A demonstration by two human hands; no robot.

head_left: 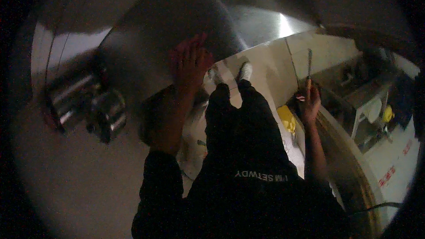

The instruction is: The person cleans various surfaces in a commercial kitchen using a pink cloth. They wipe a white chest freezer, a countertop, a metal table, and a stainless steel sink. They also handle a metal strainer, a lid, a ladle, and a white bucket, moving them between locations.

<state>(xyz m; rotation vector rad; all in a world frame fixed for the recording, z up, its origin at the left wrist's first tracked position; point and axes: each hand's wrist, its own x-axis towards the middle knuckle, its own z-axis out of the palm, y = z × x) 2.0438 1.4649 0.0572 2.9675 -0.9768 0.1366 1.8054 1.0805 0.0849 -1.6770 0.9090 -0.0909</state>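
My left hand (193, 58) lies flat against or just over the dark part of a large metal sheet (265, 20), its fingers stretched out and nothing held. Poor light leaves unclear whether the palm touches it. Off to the right, my right hand (311, 101) grips a slim hand tool (309, 84) by its orange-tan handle. The tool's narrow dark shaft points away from me; its exact kind cannot be told. A small pale thing (300, 98) shows beside the right fingers, too blurred to name.
Shiny metal parts (73, 99) stand at the left. Below the right hand is a yellow packet (287, 119). A cluttered shelf or bench (358, 106) fills the right, near a white surface with red markings (386, 176) and a dark cable (378, 206). My shoes (245, 70) rest on pale floor.
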